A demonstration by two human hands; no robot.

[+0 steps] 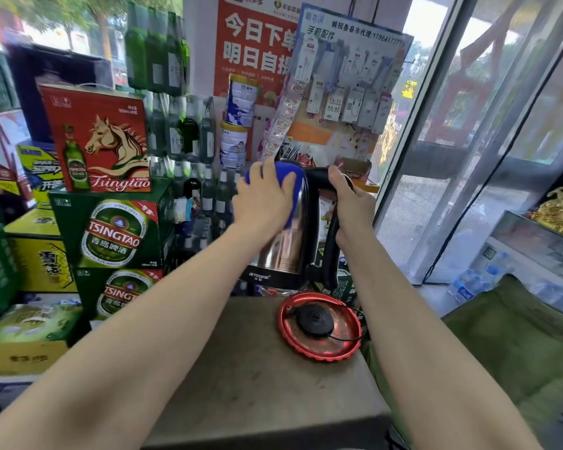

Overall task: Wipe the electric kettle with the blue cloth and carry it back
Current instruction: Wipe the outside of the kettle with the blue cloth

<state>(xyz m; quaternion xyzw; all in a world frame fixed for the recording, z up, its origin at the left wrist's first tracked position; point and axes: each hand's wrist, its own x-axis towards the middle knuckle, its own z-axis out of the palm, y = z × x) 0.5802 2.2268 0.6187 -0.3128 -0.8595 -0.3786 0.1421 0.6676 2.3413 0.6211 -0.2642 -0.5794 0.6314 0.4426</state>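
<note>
A steel electric kettle [285, 251] with a black handle and black bottom rim hangs in the air above the far edge of a grey table. My right hand [350, 206] grips its black handle. My left hand [262, 196] presses the blue cloth [288, 177] against the kettle's upper left side, covering most of the lid area. Below, the kettle's black power base [316, 321] sits on a round red tray [294, 339] at the table's far right, with its cord trailing off to the right.
The grey table [257, 378] lies under my arms. Stacked Tsingtao beer boxes [114, 232] and green bottles [158, 47] crowd the left. A board of phone accessories [348, 89] hangs behind. Glass doors [488, 141] and a green cushion [514, 345] are on the right.
</note>
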